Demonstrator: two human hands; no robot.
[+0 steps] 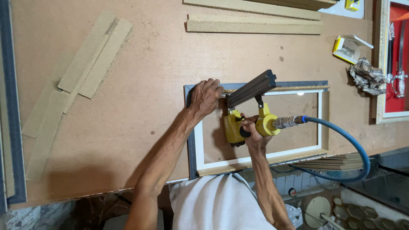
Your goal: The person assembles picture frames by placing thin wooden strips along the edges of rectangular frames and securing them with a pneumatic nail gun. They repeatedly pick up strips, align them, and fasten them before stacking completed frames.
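On the wide brown fibreboard workbench lay the picture frame, face down, its long axis running left to right and its near rail just past the bench's near edge, in front of my body. Loose fibreboard strips sat well apart at the far left, two longer moulding lengths at the far edge, and a checked rag beside a small open box at the far right. A blue air hose curved in from the right to the yellow pneumatic nailer, whose dark magazine slanted up toward the frame's far rail.

My left hand was nearer the work: it lay curled, palm down, over the frame's far left corner, fingers pressing the far rail, just left of the magazine's tip. My right hand was wrapped closed around the nailer's grip, inside the frame's opening, just near and right of that corner. I could not tell whether a finger sat on the trigger.
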